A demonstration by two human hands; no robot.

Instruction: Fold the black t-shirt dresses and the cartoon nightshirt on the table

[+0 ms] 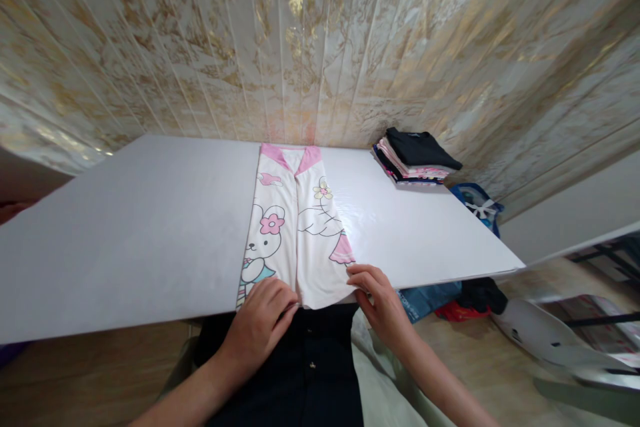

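A white shirt (313, 267) with pink shoulders and a cartoon print lies lengthwise on the white table (165, 227), its neck end toward the wall. Both of its sides are folded inward and meet near the middle. My left hand (265, 310) is closed at the near hem on the left, with thumb and fingers gripping the cloth at the table's edge. At the near right corner, my right hand (375, 290) pinches the hem between thumb and fingers. Part of the print is covered by my left hand.
At the table's back right stands a stack of folded clothes (417, 157), a black one on top. A blue bag (477, 207) sits beyond the right edge. Below lie dark and red cloths (475, 300) and a pale plastic chair (540, 333). A patterned curtain (300, 47) hangs behind.
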